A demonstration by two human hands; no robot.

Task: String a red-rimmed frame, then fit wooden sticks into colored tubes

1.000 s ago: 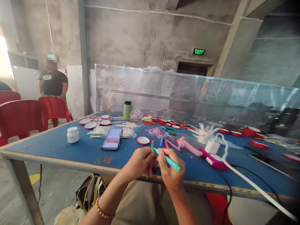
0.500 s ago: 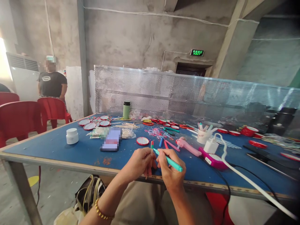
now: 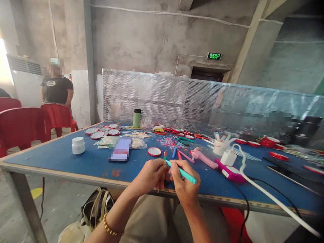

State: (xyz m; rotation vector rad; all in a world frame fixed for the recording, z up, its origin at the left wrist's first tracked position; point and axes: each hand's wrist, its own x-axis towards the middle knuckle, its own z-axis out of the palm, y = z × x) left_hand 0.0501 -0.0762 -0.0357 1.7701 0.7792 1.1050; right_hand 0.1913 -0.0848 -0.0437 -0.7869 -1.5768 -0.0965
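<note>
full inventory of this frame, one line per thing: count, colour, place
table: 1, blue top, centre
teal pen: 1, in right hand
small stick: 1, red and green tip, in left hand
white jar: 1, table left
green bottle: 1, far side
round discs: many, red-rimmed, scattered
cup of pens: 1, white, right of centre
pink device: 1, with white charger
red chairs: several, left
person: 1, black shirt, standing far left
left hand: gripping stick
right hand: gripping pen

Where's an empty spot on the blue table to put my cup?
Bare blue shows between the white jar and the table's near edge. It is crowded from the round red discs across to the pink tool.
</note>
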